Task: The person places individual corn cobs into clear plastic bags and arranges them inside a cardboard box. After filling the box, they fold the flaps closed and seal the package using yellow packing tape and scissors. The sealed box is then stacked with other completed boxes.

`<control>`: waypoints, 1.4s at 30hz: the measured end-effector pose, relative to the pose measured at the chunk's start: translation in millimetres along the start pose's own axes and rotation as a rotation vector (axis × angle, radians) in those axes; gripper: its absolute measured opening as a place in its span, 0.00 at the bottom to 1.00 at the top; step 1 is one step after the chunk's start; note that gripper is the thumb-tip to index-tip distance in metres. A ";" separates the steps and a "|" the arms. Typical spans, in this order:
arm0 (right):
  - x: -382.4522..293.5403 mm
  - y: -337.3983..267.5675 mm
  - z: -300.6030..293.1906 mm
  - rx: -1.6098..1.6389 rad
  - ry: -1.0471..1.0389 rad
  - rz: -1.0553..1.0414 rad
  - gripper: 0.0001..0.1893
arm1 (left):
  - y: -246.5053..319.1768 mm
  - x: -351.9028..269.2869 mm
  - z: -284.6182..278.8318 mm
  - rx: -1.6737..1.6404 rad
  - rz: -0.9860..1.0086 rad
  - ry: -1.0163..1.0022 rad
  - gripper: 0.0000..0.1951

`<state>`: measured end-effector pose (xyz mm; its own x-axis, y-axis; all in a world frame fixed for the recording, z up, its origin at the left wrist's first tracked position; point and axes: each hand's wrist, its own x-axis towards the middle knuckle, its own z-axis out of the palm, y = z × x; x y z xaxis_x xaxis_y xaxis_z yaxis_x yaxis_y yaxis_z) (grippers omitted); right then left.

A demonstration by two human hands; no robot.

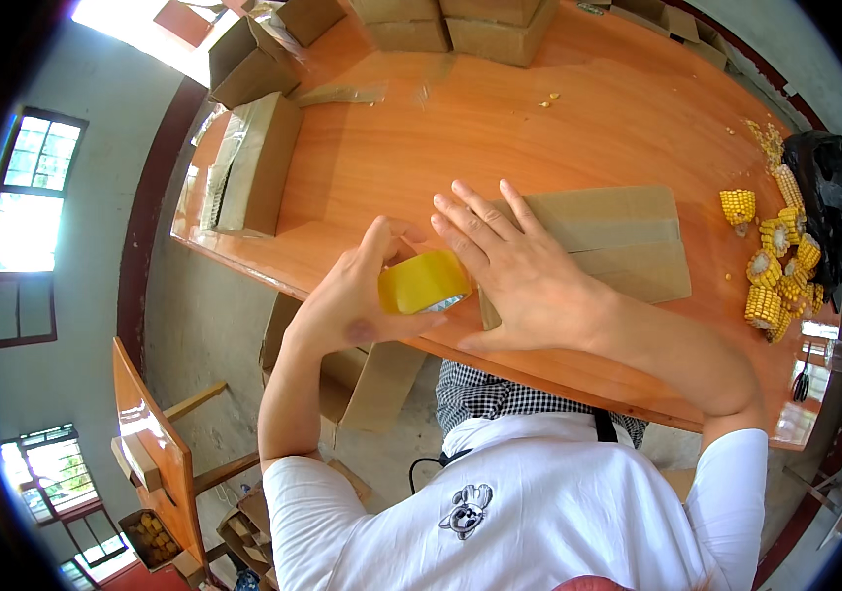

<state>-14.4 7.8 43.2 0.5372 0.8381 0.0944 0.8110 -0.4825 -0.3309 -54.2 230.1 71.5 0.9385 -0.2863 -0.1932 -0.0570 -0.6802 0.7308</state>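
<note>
My left hand (339, 299) grips a roll of yellowish packing tape (422, 282), with the thumb under it and the fingers around its far side. Beside it, my right hand (531, 284) is spread flat with its fingers apart, holding nothing. That hand overlaps the left part of a brown cardboard carton (631, 270) on the orange wooden table (391, 162). A strip of clear tape (624, 235) runs along the carton's middle seam. The carton's left end is largely hidden behind my right hand, and how high it stands is hard to tell.
Cut corn cobs (764, 303) lie at the table's right beside a black plastic bag (820, 192). A carton (258, 166) stands at the left edge, and stacked cartons (465, 29) stand at the back. Below the front edge sits an open carton (384, 384).
</note>
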 end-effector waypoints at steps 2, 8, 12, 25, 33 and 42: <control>-0.1 -1.0 0.1 -0.014 -0.018 0.015 0.57 | -7.8 -2.9 3.0 -0.035 -0.006 -0.011 0.40; 4.5 -14.5 13.5 -0.203 0.019 0.098 0.49 | -26.2 -13.1 26.2 -0.206 0.198 0.113 0.34; 1.4 -10.7 14.4 -0.095 0.127 0.065 0.53 | -17.9 -6.0 12.2 -0.157 0.199 0.082 0.31; -96.2 40.1 -27.1 -0.177 0.182 0.368 0.63 | 3.8 12.0 -4.0 0.053 0.197 -0.124 0.30; -138.4 49.6 -25.0 0.046 0.290 0.503 0.62 | -1.7 28.8 -10.2 0.051 0.136 -0.281 0.34; -144.9 85.1 -42.9 -0.177 0.187 0.419 0.57 | 0.6 58.4 -20.4 -0.023 0.105 -0.603 0.39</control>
<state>-13.3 -165.6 41.7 0.8450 0.5105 0.1594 0.5344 -0.8179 -0.2133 7.5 226.8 73.9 0.5699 -0.6867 -0.4513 -0.1248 -0.6151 0.7785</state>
